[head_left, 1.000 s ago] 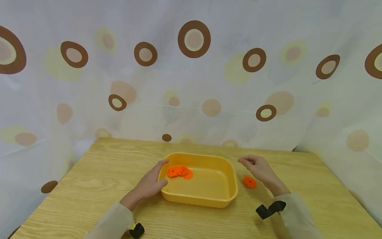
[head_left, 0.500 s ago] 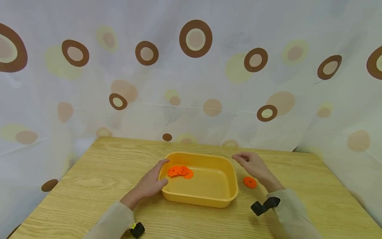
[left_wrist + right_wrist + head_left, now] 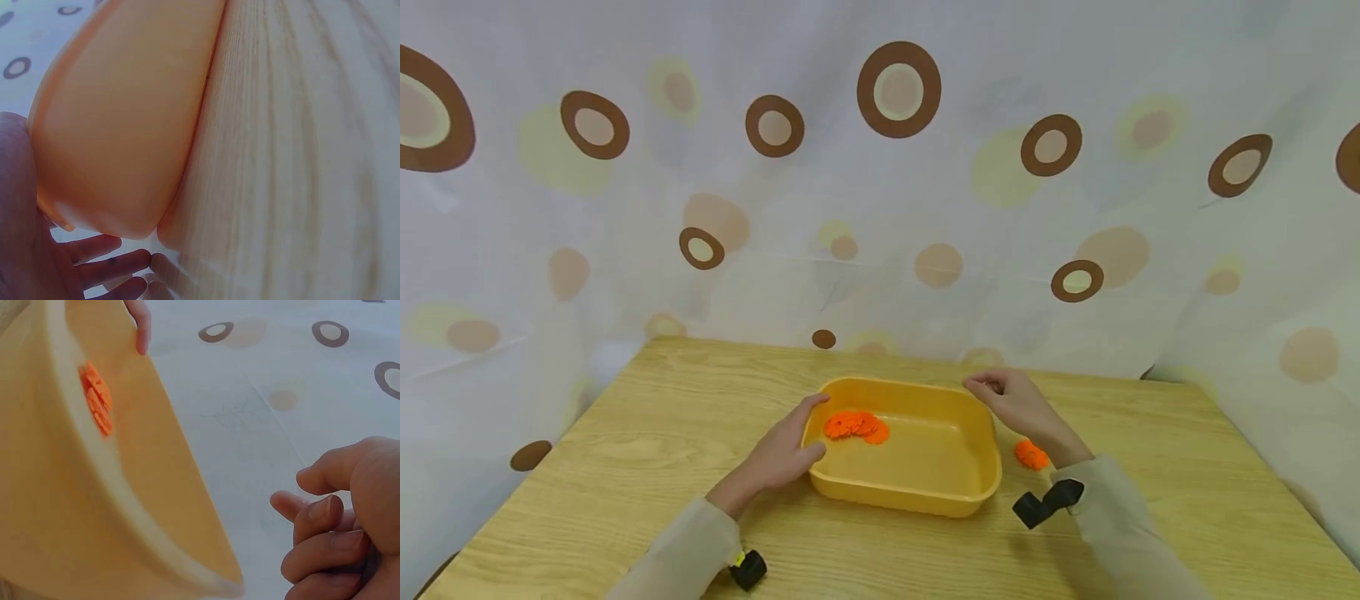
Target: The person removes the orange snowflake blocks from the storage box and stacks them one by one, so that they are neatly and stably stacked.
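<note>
A yellow plastic basin (image 3: 910, 458) stands on the wooden table. At its left end my left hand (image 3: 782, 450) grips the rim, thumb and index finger over the edge; the left wrist view shows other fingers outside the basin wall (image 3: 125, 112). Several orange notched discs (image 3: 853, 425) lie overlapping in the basin's left part. My right hand (image 3: 1018, 404) is by the far right corner, fingers loosely curled with nothing between them. The right wrist view shows its thumb and index finger apart, beside the basin. Another orange notched disc (image 3: 1032, 455) lies on the table below the right wrist.
The wooden table (image 3: 647, 450) extends on both sides of the basin. Behind it hangs a pale cloth (image 3: 895, 208) with brown and yellow ovals, which continues down both sides. A black camera (image 3: 1048, 502) sits on the right wrist, another black camera (image 3: 748, 570) on the left.
My right hand has moved left, from beyond the loose disc to the basin's far right corner. The left hand stays on the rim, and the discs have not moved.
</note>
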Tool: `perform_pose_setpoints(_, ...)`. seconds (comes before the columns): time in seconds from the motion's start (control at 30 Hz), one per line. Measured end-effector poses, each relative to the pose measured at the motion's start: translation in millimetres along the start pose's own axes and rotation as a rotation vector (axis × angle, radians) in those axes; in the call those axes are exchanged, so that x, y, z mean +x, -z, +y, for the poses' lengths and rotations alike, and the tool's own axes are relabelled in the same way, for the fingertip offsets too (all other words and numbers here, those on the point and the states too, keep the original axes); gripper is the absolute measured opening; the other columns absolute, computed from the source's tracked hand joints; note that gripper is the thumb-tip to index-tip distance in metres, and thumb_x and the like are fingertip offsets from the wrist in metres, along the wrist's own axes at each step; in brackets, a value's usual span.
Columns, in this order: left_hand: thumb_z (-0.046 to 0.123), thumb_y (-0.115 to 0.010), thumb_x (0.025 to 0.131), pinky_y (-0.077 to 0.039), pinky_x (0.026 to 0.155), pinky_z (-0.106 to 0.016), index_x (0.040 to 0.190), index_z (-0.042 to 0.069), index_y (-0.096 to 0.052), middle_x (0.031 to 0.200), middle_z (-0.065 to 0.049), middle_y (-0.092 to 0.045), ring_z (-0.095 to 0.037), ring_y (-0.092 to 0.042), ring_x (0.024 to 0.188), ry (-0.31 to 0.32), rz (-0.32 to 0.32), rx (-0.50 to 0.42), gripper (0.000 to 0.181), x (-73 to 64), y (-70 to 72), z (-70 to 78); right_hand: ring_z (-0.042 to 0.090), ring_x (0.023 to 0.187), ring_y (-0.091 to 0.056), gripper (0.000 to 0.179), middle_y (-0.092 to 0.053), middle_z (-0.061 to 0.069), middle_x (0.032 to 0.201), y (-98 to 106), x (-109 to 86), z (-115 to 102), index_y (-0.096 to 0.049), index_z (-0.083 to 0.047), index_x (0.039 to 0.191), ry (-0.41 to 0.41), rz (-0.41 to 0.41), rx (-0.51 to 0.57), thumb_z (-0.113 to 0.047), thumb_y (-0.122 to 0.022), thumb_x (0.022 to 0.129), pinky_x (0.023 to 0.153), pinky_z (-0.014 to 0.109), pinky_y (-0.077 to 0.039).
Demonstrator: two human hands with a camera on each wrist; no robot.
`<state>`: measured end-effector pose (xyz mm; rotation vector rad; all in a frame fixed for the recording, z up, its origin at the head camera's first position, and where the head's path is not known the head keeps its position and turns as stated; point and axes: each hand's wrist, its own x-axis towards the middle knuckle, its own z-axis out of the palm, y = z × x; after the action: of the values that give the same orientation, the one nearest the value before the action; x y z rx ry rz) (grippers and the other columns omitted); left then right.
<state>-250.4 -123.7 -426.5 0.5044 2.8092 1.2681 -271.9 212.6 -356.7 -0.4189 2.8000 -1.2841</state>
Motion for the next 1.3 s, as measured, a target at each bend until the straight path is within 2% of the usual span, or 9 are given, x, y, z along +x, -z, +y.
perform_pose_setpoints(0.13, 0.012, -0.051, 0.081, -0.033, 0.108, -0.054, 0.146, 0.012, -0.036, 0.149, -0.016, -0.040, -0.034, -0.041, 0.134, -0.010, -0.004, 0.001, 0.067, 2.5, -1.2, 0.9, 0.016, 0.065, -0.041, 0.035, -0.058, 0.015, 0.079, -2, 1.8, -3, -0.062, 0.004, 0.121, 0.017, -0.008, 0.014, -0.021, -0.052, 0.099, 0.062, 0.029, -0.036)
perform_pose_setpoints(0.2, 0.012, -0.051, 0.081, -0.034, 0.107, -0.054, 0.146, 0.013, -0.035, 0.149, -0.016, -0.040, -0.035, -0.041, 0.134, -0.018, -0.010, 0.001, 0.067, 3.6, -2.3, 1.0, 0.015, 0.061, -0.039, 0.035, -0.056, 0.010, 0.074, -4, 1.7, -3, -0.062, 0.005, 0.120, 0.024, -0.015, 0.017, -0.021, -0.052, 0.099, 0.059, 0.028, -0.034)
perform_pose_setpoints(0.33, 0.013, -0.050, 0.081, -0.035, 0.106, -0.054, 0.147, 0.013, -0.035, 0.150, -0.015, -0.040, -0.034, -0.042, 0.134, -0.029, -0.016, 0.005, 0.068, 4.8, -3.4, 1.0, 0.013, 0.056, -0.035, 0.036, -0.049, 0.002, 0.067, -7, 2.5, -5, -0.062, 0.005, 0.121, 0.029, -0.030, 0.020, -0.021, -0.052, 0.099, 0.055, 0.028, -0.032)
perform_pose_setpoints(0.47, 0.013, -0.051, 0.081, -0.035, 0.106, -0.054, 0.146, 0.014, -0.035, 0.149, -0.015, -0.040, -0.034, -0.042, 0.134, -0.025, -0.008, 0.007, 0.067, 4.4, -1.9, 1.6, 0.013, 0.056, -0.034, 0.037, -0.048, 0.005, 0.065, -9, 7.3, -9, -0.062, 0.004, 0.121, 0.028, -0.035, 0.011, -0.023, -0.052, 0.098, 0.055, 0.028, -0.032)
perform_pose_setpoints(0.67, 0.012, -0.051, 0.081, -0.034, 0.107, -0.054, 0.146, 0.015, -0.035, 0.150, -0.015, -0.040, -0.034, -0.041, 0.134, -0.001, -0.003, 0.009, 0.067, 3.8, 1.0, 2.6, 0.019, 0.067, -0.043, 0.037, -0.062, 0.017, 0.086, -12, 17.0, -14, -0.063, 0.003, 0.122, 0.027, -0.062, -0.008, -0.025, -0.051, 0.099, 0.061, 0.030, -0.036)
perform_pose_setpoints(0.77, 0.012, -0.051, 0.081, -0.034, 0.107, -0.055, 0.146, 0.014, -0.036, 0.149, -0.015, -0.041, -0.034, -0.042, 0.134, 0.001, -0.001, 0.008, 0.067, 3.0, 1.9, 3.2, 0.025, 0.082, -0.055, 0.037, -0.066, 0.019, 0.103, -13, 20.1, -18, -0.062, 0.002, 0.123, 0.024, -0.094, -0.015, -0.025, -0.051, 0.099, 0.070, 0.032, -0.043)
perform_pose_setpoints(0.87, 0.012, -0.051, 0.081, -0.034, 0.107, -0.054, 0.146, 0.014, -0.036, 0.149, -0.015, -0.041, -0.034, -0.042, 0.134, 0.008, -0.003, 0.007, 0.066, 2.1, 2.4, 3.2, 0.030, 0.097, -0.059, 0.038, -0.065, 0.018, 0.113, -14, 23.3, -21, -0.062, 0.000, 0.123, 0.018, -0.135, -0.015, -0.026, -0.050, 0.099, 0.080, 0.036, -0.047)
perform_pose_setpoints(1.07, 0.012, -0.051, 0.081, -0.034, 0.107, -0.054, 0.146, 0.014, -0.036, 0.149, -0.015, -0.040, -0.034, -0.041, 0.134, 0.008, -0.002, 0.009, 0.067, 1.3, 2.6, 0.8, 0.033, 0.103, -0.059, 0.038, -0.064, 0.019, 0.117, -16, 29.3, -24, -0.062, 0.001, 0.123, 0.057, -0.210, -0.018, -0.026, -0.050, 0.099, 0.088, 0.042, -0.049)
perform_pose_setpoints(1.3, 0.012, -0.052, 0.082, -0.034, 0.108, -0.053, 0.147, 0.014, -0.035, 0.150, -0.014, -0.040, -0.032, -0.041, 0.135, 0.022, -0.004, 0.007, 0.067, 1.5, 1.1, -1.3, 0.034, 0.100, -0.059, 0.038, -0.063, 0.021, 0.116, -18, 33.6, -27, -0.060, 0.004, 0.125, 0.098, -0.261, -0.008, -0.023, -0.050, 0.100, 0.087, 0.044, -0.049)
